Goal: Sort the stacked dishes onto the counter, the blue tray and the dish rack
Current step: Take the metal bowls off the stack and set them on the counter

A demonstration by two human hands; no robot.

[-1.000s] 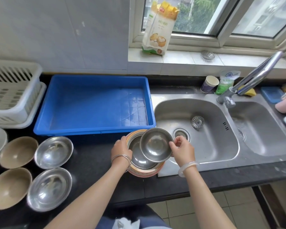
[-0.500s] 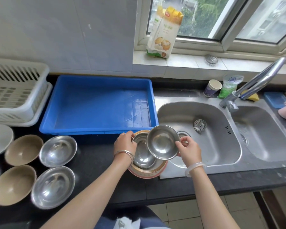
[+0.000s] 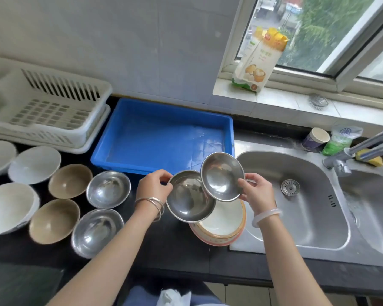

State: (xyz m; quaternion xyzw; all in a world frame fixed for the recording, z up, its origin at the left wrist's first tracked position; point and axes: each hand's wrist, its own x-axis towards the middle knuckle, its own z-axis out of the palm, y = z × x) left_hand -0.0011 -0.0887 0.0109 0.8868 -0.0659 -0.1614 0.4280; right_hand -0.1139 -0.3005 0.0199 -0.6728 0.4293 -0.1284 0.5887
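My left hand (image 3: 155,187) grips the rim of a large steel bowl (image 3: 187,198), lifted and tilted above the stack. My right hand (image 3: 255,192) holds a smaller steel bowl (image 3: 222,176) by its right rim, overlapping the large one. Beneath them a white bowl with an orange-patterned rim (image 3: 224,225) sits on the dark counter (image 3: 155,246) by the sink edge. The blue tray (image 3: 164,138) behind is empty. The white dish rack (image 3: 44,109) stands at the far left. Two steel bowls (image 3: 108,188), two tan bowls (image 3: 70,181) and several white bowls (image 3: 34,164) lie on the counter left.
A double steel sink (image 3: 296,195) with a faucet (image 3: 363,149) lies to the right. A paper cup (image 3: 315,139), a green bag (image 3: 339,140) and a sponge sit behind it. A flour bag (image 3: 260,60) stands on the window sill.
Both hands have lifted their steel bowls off the stack; the large bowl came out of the patterned bowl, whose white inside now shows. The view shifted so more bowls appear at left.
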